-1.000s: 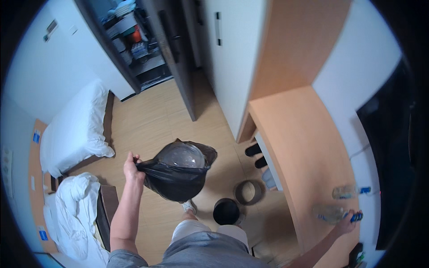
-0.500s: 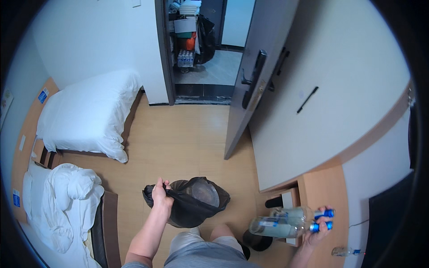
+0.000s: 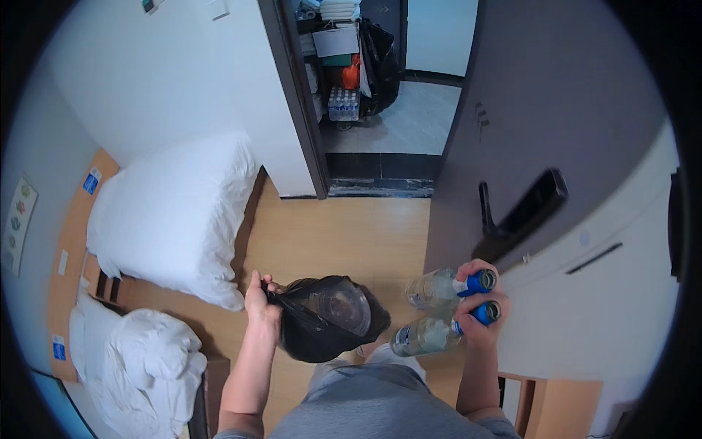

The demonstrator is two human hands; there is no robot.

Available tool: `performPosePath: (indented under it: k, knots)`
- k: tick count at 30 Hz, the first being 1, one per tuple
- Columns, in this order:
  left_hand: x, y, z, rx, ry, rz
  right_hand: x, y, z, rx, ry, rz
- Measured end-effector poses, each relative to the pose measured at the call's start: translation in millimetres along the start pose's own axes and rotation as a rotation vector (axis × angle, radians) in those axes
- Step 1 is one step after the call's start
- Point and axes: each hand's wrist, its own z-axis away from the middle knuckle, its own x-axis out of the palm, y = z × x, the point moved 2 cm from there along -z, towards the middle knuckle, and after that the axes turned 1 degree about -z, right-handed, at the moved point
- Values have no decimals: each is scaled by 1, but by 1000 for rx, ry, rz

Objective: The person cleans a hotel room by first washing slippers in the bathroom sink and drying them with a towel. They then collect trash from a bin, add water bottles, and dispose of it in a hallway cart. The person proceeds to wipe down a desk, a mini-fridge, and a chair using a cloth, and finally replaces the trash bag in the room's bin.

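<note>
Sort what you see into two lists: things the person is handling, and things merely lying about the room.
In hand:
- black bag, held at its rim by the left hand
- two clear bottles with blue caps, both in the right hand

Lying about:
- made bed
- crumpled duvet
- open door
- cart in the corridor

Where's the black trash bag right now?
Lower centre of the head view: the black trash bag hangs from the left hand, left of the two plastic bottles.
</note>
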Motion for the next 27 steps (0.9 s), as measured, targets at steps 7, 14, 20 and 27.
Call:
performPosePath:
  k: [7, 14, 20, 27]
  knots:
    - [147, 3, -119, -63, -205, 185, 18, 114, -165, -10, 85, 81]
    - [337, -33, -243, -153, -119, 148, -9, 225, -300, -69, 211, 14]
    - [474, -60, -360, -183, -104, 57, -58, 309, -405, -62, 239, 58]
    - [602, -83, -496, -94, -25, -37, -95, 426, -558, -32, 211, 138]
